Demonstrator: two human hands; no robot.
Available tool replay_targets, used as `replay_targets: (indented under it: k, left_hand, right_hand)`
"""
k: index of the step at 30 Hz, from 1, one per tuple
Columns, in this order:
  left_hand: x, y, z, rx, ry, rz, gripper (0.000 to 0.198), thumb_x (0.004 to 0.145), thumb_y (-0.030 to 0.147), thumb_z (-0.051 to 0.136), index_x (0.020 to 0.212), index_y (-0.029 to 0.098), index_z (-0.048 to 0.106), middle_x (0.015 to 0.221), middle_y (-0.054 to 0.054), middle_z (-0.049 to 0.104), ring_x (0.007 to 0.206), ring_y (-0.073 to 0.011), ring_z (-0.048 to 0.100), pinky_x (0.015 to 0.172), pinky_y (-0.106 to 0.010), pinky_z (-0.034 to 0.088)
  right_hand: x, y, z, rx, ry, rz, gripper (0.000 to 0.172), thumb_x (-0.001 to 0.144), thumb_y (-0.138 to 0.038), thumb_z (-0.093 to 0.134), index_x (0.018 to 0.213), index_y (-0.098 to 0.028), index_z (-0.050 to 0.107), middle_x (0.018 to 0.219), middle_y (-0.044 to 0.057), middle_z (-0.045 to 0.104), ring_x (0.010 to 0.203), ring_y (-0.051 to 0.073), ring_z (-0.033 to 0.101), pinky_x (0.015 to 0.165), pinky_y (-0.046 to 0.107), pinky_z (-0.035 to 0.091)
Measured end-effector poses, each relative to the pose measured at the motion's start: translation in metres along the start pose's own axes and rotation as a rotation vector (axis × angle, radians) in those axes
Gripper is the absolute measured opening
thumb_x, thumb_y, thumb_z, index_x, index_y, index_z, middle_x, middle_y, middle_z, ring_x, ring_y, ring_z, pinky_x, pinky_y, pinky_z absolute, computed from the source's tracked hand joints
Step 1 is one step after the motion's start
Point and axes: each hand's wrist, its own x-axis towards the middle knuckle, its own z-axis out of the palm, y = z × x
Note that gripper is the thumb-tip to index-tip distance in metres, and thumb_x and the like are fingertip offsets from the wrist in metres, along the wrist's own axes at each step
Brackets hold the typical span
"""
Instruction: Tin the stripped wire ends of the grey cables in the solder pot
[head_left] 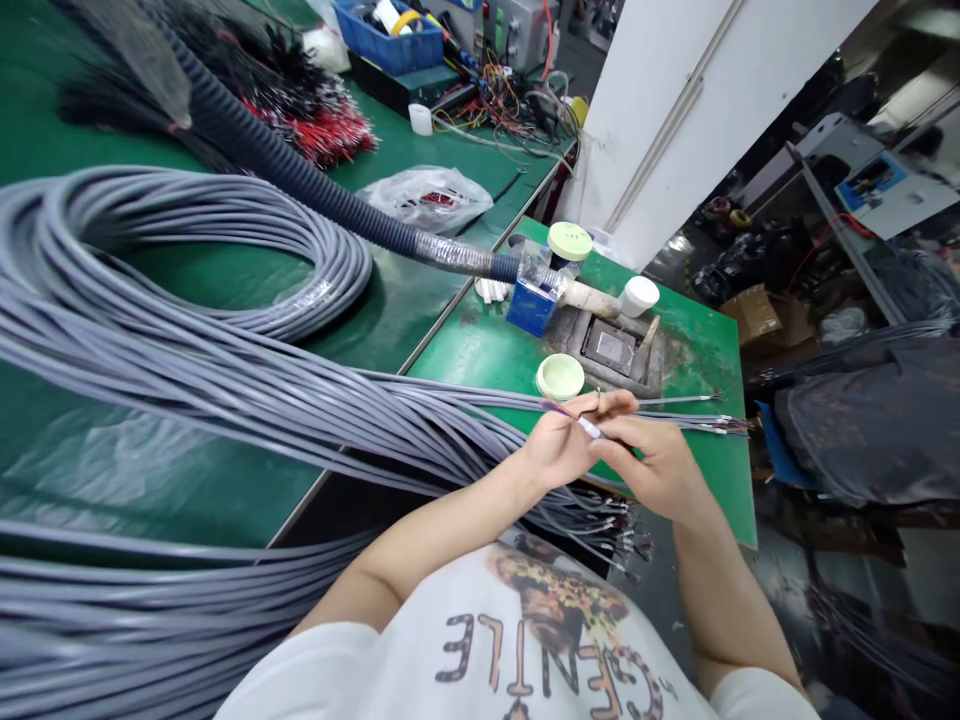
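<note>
My left hand is turned palm up above the green board, its fingers curled around the thin coloured wires at the end of a grey cable. A white sleeve sits on that cable end, between my two hands. From the right, my right hand pinches the cable just behind the sleeve with thumb and forefinger. Under and behind my hands lie other grey cables with stripped ends. Just beyond my left fingers stands a pale round tub. Part of the held cable is hidden by my right hand.
A solder pot with a stick in it, a white cup and a lidded jar stand behind. A ribbed hose crosses to a blue box. Coiled grey cable covers the left table.
</note>
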Motion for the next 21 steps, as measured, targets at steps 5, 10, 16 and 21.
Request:
replay_targets:
  k: [5, 10, 16, 21]
  left_hand:
    - [-0.004, -0.013, -0.001, 0.001, -0.056, 0.019, 0.034, 0.079, 0.049, 0.065, 0.095, 0.019, 0.069, 0.113, -0.008, 0.067, 0.106, -0.0234, 0.061, 0.089, -0.038, 0.049]
    - [-0.01, -0.016, -0.004, 0.099, 0.023, 0.11, 0.031, 0.073, 0.041, 0.075, 0.091, 0.016, 0.072, 0.102, -0.009, 0.07, 0.096, -0.0201, 0.063, 0.089, -0.032, 0.047]
    - [-0.009, -0.016, -0.009, 0.315, 0.107, 0.215, 0.023, 0.077, 0.039, 0.071, 0.086, 0.017, 0.074, 0.085, -0.003, 0.072, 0.082, -0.0154, 0.064, 0.086, -0.03, 0.047]
    - [-0.012, -0.019, -0.007, 0.557, 0.051, 0.285, 0.032, 0.079, 0.045, 0.067, 0.083, 0.015, 0.075, 0.078, -0.004, 0.071, 0.075, -0.017, 0.062, 0.076, -0.029, 0.047]
  right_hand:
    - [-0.002, 0.006, 0.014, -0.072, 0.225, 0.1, 0.016, 0.089, -0.032, 0.056, 0.088, -0.024, 0.069, 0.076, 0.0, 0.07, 0.064, 0.015, 0.063, 0.061, 0.026, 0.046]
    - [-0.004, 0.012, 0.01, -0.206, 0.146, 0.073, 0.021, 0.092, -0.031, 0.051, 0.084, -0.022, 0.068, 0.079, 0.004, 0.069, 0.072, 0.018, 0.063, 0.066, 0.029, 0.045]
    - [0.005, 0.001, -0.012, -0.338, 0.293, -0.038, 0.017, 0.089, -0.036, 0.057, 0.091, -0.023, 0.068, 0.071, 0.004, 0.065, 0.068, 0.019, 0.057, 0.067, 0.032, 0.044]
    - [0.026, -0.005, -0.006, -0.445, 0.142, -0.149, 0.023, 0.088, -0.035, 0.057, 0.094, -0.018, 0.07, 0.074, 0.007, 0.068, 0.072, 0.02, 0.059, 0.07, 0.031, 0.042]
